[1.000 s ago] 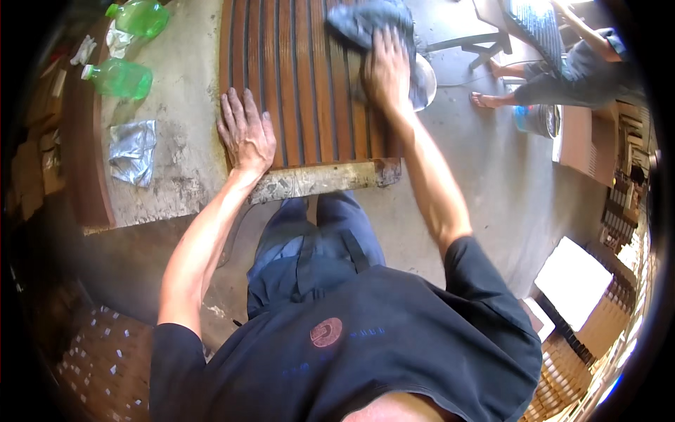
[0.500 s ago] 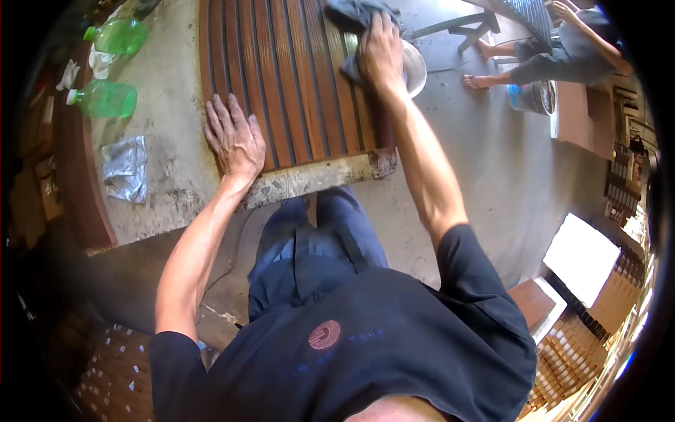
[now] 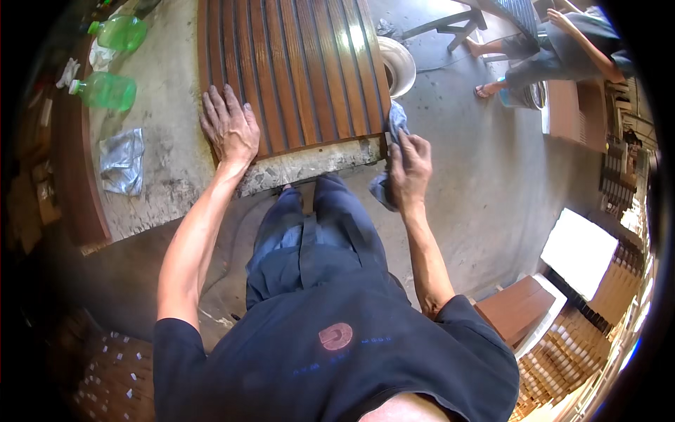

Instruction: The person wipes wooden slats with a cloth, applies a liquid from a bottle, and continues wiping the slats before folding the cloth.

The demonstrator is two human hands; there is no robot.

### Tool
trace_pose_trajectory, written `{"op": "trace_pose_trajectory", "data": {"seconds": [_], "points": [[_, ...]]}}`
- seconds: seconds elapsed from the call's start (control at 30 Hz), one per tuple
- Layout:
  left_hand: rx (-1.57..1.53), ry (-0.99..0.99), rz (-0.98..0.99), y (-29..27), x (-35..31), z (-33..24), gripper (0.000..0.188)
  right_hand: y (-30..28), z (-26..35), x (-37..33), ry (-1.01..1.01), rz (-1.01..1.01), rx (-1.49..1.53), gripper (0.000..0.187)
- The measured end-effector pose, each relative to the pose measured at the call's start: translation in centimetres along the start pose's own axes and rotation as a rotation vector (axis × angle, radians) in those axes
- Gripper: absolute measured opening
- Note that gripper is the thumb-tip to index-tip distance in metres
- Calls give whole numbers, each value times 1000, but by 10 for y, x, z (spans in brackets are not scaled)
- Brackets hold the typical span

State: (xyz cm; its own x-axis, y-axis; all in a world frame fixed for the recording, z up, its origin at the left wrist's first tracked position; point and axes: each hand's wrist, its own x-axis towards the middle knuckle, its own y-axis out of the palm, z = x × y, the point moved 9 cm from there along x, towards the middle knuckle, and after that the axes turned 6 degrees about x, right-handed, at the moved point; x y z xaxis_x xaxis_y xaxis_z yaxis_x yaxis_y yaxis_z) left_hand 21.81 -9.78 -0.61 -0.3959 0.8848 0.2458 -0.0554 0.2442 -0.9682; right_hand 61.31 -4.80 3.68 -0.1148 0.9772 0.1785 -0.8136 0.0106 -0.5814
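A brown slatted wooden panel point(image 3: 295, 77) with dark grooves lies on a worn, stained workbench point(image 3: 169, 84). My left hand point(image 3: 230, 128) rests flat on the panel's left edge near its front corner, fingers spread. At the panel's right front corner, my right hand point(image 3: 410, 167) is closed around a grey-blue rag point(image 3: 398, 121). Part of the rag reaches up against the panel's right edge, and another part hangs below the hand. A bright wet-looking gleam shows on the slats toward the far right.
Two green plastic bottles point(image 3: 107, 91) and a folded silvery cloth point(image 3: 121, 162) are on the bench's left side. Beyond the panel's right edge stands a pale bucket point(image 3: 399, 67). Another person point(image 3: 562, 53) works at a dark slatted piece at the far right, beside a second bucket point(image 3: 524, 95).
My right hand has come from the panel's far right edge back toward me, with the rag, to the near right corner. My left hand has stayed nearly in place.
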Motion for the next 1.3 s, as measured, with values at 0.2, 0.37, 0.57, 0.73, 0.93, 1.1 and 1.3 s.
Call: {"op": "trace_pose_trajectory", "data": {"seconds": [0.2, 0.37, 0.57, 0.73, 0.93, 1.1, 1.3], "points": [[-9, -19, -32, 1, -7, 6, 63, 32, 6, 17, -182, 99, -119, 33], [14, -22, -31, 1, -18, 8, 62, 29, 30, 24, -255, 80, -304, 28], [-1, -36, -23, 0, -22, 11, 63, 21, 24, 20, -291, 84, -312, 20], [7, -9, -48, -10, -12, 0, 63, 26, 22, 61, -280, 133, -370, 7], [-20, -18, -69, -13, -11, 4, 63, 33, 19, 59, -387, 109, -335, 7], [-3, -13, -58, -19, -21, -3, 63, 28, 25, 52, -334, 152, -349, 10], [-20, -23, -79, -15, -12, 0, 63, 29, 21, 45, -382, 121, -344, 7]]}}
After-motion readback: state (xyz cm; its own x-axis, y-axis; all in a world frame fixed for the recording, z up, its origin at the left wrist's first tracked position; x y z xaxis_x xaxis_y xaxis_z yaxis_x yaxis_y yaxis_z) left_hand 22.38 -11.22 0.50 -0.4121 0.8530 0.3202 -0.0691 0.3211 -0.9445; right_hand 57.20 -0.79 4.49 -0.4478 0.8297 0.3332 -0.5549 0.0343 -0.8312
